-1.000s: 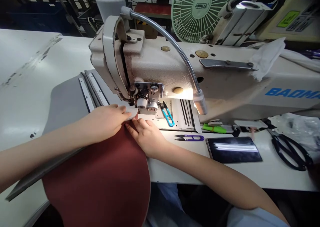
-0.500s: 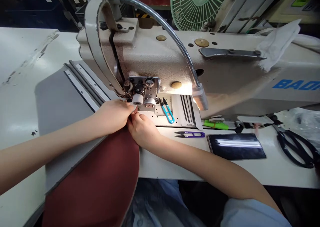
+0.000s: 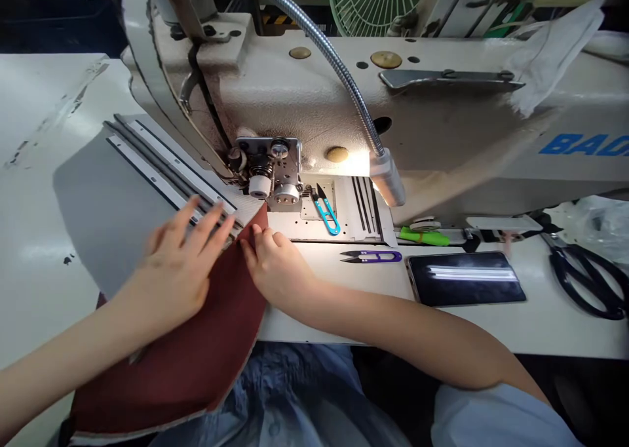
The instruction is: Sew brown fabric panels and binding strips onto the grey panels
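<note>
head view, red panel (image 3: 196,362): lower left to centre of frame, tip just below the roller foot (image 3: 259,186), lying over a grey sheet (image 3: 108,204).
left hand (image 3: 171,273): flat, fingers spread, pressing the panel.
right hand (image 3: 275,267): appears to pinch the panel's edge near the tip.
handling: probably light, limp and leathery; best held at the edges.

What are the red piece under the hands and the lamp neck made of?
Red piece: looks like matte synthetic leather or coated fabric. It bends softly over the table edge, and a paler underside seems to show at the rim. Lamp neck: ribbed, shiny metal gooseneck, probably steel.
</note>
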Tool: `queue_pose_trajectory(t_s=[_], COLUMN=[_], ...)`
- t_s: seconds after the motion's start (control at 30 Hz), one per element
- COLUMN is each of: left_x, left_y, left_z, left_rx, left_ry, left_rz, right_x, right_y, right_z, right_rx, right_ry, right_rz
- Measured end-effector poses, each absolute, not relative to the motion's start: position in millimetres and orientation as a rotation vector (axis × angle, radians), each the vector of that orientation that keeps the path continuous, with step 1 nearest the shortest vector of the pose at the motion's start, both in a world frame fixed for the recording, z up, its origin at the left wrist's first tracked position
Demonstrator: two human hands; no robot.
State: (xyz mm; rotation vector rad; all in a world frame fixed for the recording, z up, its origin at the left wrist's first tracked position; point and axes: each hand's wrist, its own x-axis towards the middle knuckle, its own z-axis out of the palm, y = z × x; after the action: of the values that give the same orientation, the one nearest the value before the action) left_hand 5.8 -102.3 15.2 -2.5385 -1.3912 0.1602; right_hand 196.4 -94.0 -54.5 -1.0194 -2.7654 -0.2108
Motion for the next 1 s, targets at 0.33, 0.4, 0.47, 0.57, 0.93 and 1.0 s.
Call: queue_pose_trajectory(t_s=[0.33, 0.4, 0.47, 0.57, 0.93, 1.0], left_x=[11.4, 14.6, 12.7, 11.8, 26.0, 26.1], left_y=[-81.7, -69.6, -61.9, -57.9, -32.6, -32.8], left_z=[16.9, 11.4, 9.0, 10.7, -2.5, -1.4], left_rx=[-2.932, -2.979, -2.951, -2.926, -2.871, -2.850], left_ry=[-1.486, -1.558, -1.625, -1.655, -1.600, -1.585], left_rz=[0.301, 0.331, 0.368, 0.406, 0.377, 0.380], right_x=[191.0, 190.7, 189.3, 186.1, 178.8, 180.9], right_y=[-122.9, -128.9, -132.7, -133.5, -105.7, -103.9], right_z=[-45.3, -44.7, -46.2, -50.5, -61.8, -59.1], right_rx=[-0.962, -0.960, -0.928, -0.915, -0.978, -0.974], right_ry=[-2.898, -2.910, -2.924, -2.913, -2.804, -2.807], right_rz=[-0.132, -0.072, -0.062, -0.065, -0.079, -0.034])
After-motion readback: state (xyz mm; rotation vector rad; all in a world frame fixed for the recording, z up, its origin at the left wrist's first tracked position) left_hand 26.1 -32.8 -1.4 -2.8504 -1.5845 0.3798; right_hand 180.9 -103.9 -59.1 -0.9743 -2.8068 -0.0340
